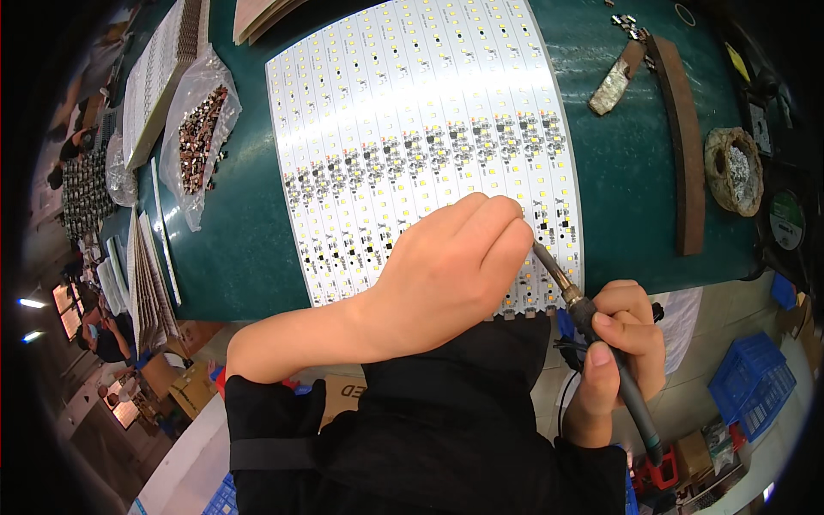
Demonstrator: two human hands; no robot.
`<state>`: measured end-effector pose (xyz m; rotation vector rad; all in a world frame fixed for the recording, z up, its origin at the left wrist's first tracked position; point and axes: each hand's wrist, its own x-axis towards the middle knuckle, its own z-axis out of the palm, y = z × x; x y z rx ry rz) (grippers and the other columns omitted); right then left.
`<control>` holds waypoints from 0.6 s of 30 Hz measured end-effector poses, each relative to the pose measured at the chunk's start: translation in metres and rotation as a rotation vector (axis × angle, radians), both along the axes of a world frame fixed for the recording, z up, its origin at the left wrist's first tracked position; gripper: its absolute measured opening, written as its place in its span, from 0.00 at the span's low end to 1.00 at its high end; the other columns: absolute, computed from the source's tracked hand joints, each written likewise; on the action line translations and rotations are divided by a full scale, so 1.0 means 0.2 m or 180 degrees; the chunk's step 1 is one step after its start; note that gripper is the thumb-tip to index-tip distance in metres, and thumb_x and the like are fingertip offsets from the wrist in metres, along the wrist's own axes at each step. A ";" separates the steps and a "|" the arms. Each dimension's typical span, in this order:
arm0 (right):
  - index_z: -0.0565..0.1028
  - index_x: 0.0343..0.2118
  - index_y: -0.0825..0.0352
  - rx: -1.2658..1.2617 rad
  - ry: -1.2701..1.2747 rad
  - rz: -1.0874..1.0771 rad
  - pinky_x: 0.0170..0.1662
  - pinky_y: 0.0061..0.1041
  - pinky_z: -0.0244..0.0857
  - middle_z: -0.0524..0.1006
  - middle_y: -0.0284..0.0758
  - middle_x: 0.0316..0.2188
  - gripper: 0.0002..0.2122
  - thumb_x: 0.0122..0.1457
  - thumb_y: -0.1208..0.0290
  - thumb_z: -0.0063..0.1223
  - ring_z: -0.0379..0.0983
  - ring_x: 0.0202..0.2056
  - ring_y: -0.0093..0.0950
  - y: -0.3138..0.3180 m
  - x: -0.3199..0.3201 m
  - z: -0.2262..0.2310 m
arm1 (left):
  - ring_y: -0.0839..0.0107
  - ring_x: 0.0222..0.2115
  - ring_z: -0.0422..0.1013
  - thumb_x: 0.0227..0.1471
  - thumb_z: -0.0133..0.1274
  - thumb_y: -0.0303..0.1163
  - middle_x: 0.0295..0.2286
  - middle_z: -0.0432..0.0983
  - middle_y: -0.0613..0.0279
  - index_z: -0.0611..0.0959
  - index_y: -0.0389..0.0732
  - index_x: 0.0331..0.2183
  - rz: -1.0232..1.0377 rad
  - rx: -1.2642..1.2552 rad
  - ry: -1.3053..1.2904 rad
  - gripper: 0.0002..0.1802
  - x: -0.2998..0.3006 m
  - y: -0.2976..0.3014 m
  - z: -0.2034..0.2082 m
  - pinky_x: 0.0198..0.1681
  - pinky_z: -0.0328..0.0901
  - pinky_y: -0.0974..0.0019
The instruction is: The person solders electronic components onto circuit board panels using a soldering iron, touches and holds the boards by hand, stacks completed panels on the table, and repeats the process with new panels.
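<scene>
A white LED circuit board panel, split into many narrow strips with yellowish chips and black parts, lies on the green work surface. Over its near right part is my left hand, closed, its fingertips bent under and hidden; what they pinch, if anything, does not show. My right hand grips the dark handle of a soldering iron beyond the panel's near right corner. The iron's metal tip points up and left, and its end reaches the panel beside my left fingers. Small connectors line the panel's near edge.
At left, a clear bag holds many small reddish parts, near stacked boards. On the right stand a brown bar, a worn metal-ended block, loose small parts and a round pot of silvery bits. A blue crate sits below.
</scene>
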<state>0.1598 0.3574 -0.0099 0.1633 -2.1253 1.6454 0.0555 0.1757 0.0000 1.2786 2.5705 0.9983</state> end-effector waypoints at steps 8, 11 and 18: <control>0.69 0.32 0.69 -0.0123 -0.0022 -0.0578 0.30 0.32 0.55 0.63 0.36 0.15 0.10 0.51 0.69 0.47 0.60 0.24 0.30 0.02 0.07 -0.01 | 0.58 0.29 0.72 0.45 0.58 0.18 0.33 0.74 0.55 0.78 0.35 0.36 -0.0183 -0.0035 -0.0574 0.13 -0.06 -0.06 0.06 0.33 0.68 0.62; 0.69 0.33 0.70 -0.0070 -0.0086 -0.0493 0.30 0.31 0.55 0.63 0.38 0.15 0.10 0.51 0.69 0.48 0.60 0.24 0.30 0.04 0.07 -0.01 | 0.58 0.29 0.72 0.46 0.56 0.17 0.32 0.73 0.55 0.76 0.34 0.35 0.0115 0.0088 -0.0813 0.10 -0.03 -0.01 0.07 0.33 0.68 0.62; 0.70 0.35 0.70 -0.0061 -0.0043 -0.0264 0.27 0.33 0.60 0.61 0.31 0.12 0.09 0.52 0.74 0.51 0.64 0.23 0.31 0.04 0.05 -0.02 | 0.61 0.28 0.72 0.46 0.56 0.16 0.29 0.71 0.56 0.74 0.34 0.30 0.0164 0.0316 -0.0551 0.09 -0.03 0.05 -0.01 0.32 0.68 0.64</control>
